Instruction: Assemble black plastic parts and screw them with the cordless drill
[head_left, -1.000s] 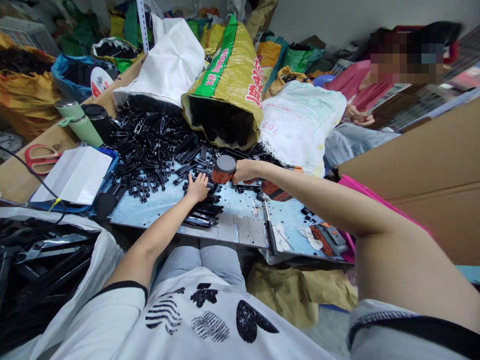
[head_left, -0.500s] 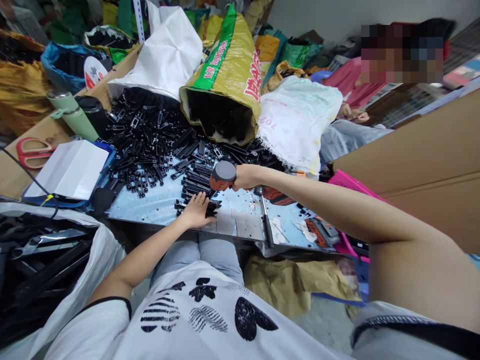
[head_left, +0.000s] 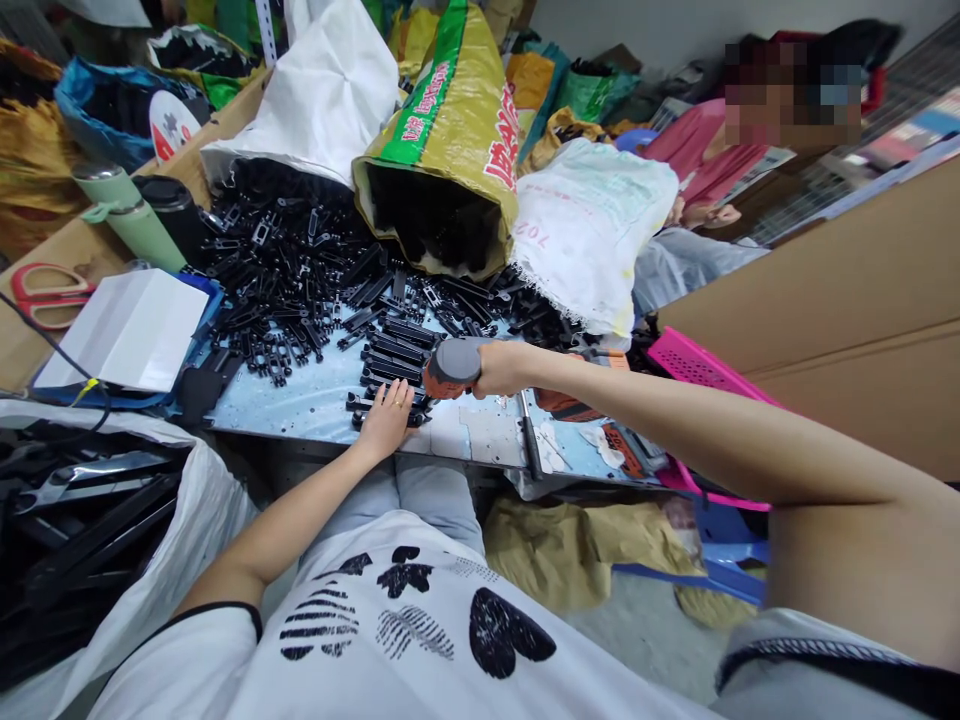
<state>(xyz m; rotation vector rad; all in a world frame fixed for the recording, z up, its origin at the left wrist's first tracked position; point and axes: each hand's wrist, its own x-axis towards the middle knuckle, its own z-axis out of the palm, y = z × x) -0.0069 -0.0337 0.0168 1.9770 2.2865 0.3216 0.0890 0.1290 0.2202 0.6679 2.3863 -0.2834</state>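
Note:
My right hand [head_left: 506, 368] is wrapped round an orange and grey cordless drill [head_left: 452, 366]. The drill's nose points left over the right ends of several black bar-shaped parts [head_left: 397, 345] lined up in a row. My left hand [head_left: 388, 415] lies with fingers stretched over the nearest of these parts, close to the table's front edge; its palm side is hidden. Beyond the row spreads a heap of small black parts [head_left: 292, 270]. To the right of the drill, a hammer-like tool with a dark handle [head_left: 531, 440] lies across the front edge.
A yellow-green sack [head_left: 435, 190] and two white sacks open onto the heap. On the left are red scissors [head_left: 52, 295], a green flask [head_left: 135, 220] and a bag of black parts [head_left: 97, 530]. A pink basket [head_left: 705, 370] stands right; a person in pink sits beyond.
My right hand and the drill have come slightly nearer the front edge and lower over the parts. The left hand stays on the parts. The view has shifted a little.

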